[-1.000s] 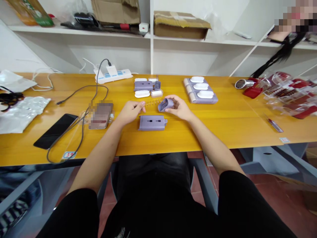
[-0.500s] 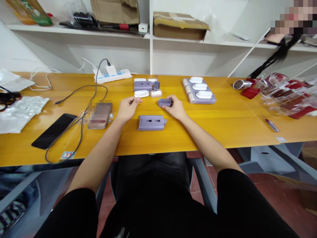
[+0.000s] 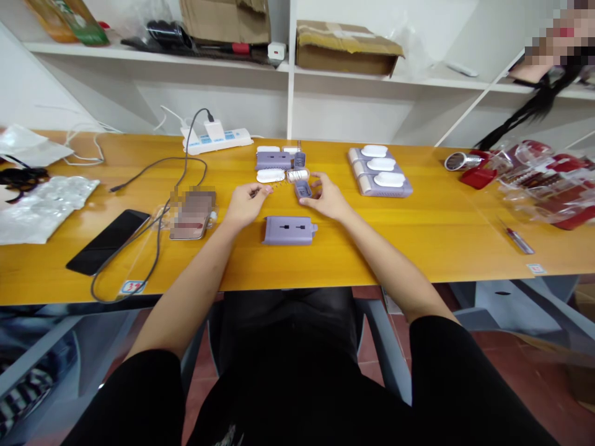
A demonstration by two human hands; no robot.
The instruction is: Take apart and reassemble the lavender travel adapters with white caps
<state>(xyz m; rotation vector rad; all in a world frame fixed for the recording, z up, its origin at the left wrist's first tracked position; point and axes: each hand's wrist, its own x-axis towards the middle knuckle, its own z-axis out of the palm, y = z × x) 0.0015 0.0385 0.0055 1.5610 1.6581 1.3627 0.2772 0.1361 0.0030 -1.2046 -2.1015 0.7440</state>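
My left hand (image 3: 245,205) rests on the yellow table (image 3: 418,235), its fingers pinched on the end of a thin coiled spring (image 3: 274,185). My right hand (image 3: 325,197) grips a small purple plastic piece (image 3: 303,189) standing on the table. A flat purple housing (image 3: 289,230) with two slots lies just in front of both hands. Behind the hands sit several purple and white parts (image 3: 279,163).
A stack of purple and white units (image 3: 381,171) lies to the right. A blurred device (image 3: 191,213), a black phone (image 3: 108,240), cables and a power strip (image 3: 217,138) are on the left. Red packaged items (image 3: 548,179) and another person are at far right.
My right hand has set the purple piece down from a raised, tilted hold to the table. My left hand has stayed pinched on the spring and shifted slightly.
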